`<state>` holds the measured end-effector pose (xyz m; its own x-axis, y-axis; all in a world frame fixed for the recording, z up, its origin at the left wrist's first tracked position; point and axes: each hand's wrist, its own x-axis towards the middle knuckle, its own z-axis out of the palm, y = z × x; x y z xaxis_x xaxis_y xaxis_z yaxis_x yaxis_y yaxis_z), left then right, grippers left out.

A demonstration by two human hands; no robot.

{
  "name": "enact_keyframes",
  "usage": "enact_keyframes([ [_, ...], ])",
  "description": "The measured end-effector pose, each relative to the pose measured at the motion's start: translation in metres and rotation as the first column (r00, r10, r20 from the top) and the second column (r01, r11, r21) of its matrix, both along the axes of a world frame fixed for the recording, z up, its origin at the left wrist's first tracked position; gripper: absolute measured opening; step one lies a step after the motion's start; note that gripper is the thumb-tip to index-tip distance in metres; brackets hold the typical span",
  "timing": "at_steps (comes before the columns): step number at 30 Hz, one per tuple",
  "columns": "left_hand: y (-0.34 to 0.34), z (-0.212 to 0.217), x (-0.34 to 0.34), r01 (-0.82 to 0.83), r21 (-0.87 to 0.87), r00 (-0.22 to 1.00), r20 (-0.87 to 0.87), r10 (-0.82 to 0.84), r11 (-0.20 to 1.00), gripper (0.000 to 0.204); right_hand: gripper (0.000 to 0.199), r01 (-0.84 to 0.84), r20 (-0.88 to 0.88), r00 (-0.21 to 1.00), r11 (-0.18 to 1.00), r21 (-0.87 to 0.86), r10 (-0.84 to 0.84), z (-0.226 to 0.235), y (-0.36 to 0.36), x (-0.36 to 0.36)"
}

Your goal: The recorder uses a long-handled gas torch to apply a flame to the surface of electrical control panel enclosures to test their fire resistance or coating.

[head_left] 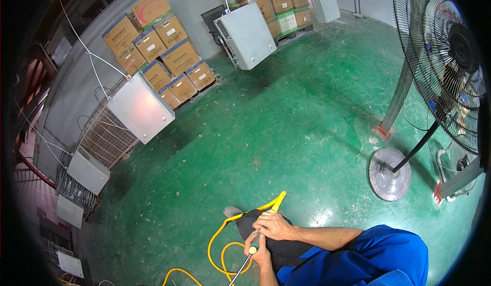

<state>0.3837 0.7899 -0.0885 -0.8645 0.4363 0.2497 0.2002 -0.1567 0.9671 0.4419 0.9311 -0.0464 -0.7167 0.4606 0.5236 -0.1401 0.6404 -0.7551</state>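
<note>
My hands meet low in the middle, above dark cloth on my lap. The right hand (275,225) is closed, with the end of a yellow hose (277,202) running into it from above. Just below, my left hand (261,251) has its fingers curled round a tool with a thin metal rod (239,274), which slants down to the lower left from a pale round part (252,250). Fingers cover the tool's body, and I cannot make out whether it joins the hose. Left of my hands, the hose loops down across the green floor.
White metal boxes (143,109) hang on white cords along the left and back. Stacked cartons (179,58) on a pallet and a wire cage (105,138) stand behind them. On the right are a black floor fan (463,48), its round base (389,174) and grey posts (401,94).
</note>
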Motion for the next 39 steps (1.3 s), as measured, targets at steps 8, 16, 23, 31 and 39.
enact_keyframes([
  [8, 0.0, 0.0, 0.0, -0.011, -0.008, 1.0, -0.015, 0.011, 1.0, 0.022, 0.014, -0.002, 0.013, 1.0, 1.0, 0.005, 0.002, 0.001, 0.0, 0.0],
  [16, -0.001, -0.002, -0.001, -0.02, -0.039, 1.0, -0.012, 0.019, 0.999, 0.021, 0.014, -0.002, 0.017, 1.0, 1.0, 0.007, 0.002, 0.0, 0.0, 0.0],
  [23, -0.003, -0.007, -0.002, -0.021, -0.013, 1.0, -0.014, 0.021, 1.0, 0.022, 0.015, -0.004, 0.01, 1.0, 1.0, 0.015, 0.004, 0.001, -0.001, 0.0],
  [31, -0.001, 0.001, 0.0, -0.025, -0.022, 1.0, -0.017, 0.024, 0.999, 0.022, 0.017, -0.016, 0.043, 0.999, 0.999, 0.032, 0.014, -0.004, 0.001, 0.001],
  [39, 0.0, 0.001, 0.001, -0.041, -0.041, 0.998, -0.04, 0.04, 0.998, 0.021, 0.016, -0.003, 0.012, 1.0, 1.0, 0.006, 0.003, -0.003, 0.0, 0.0],
])
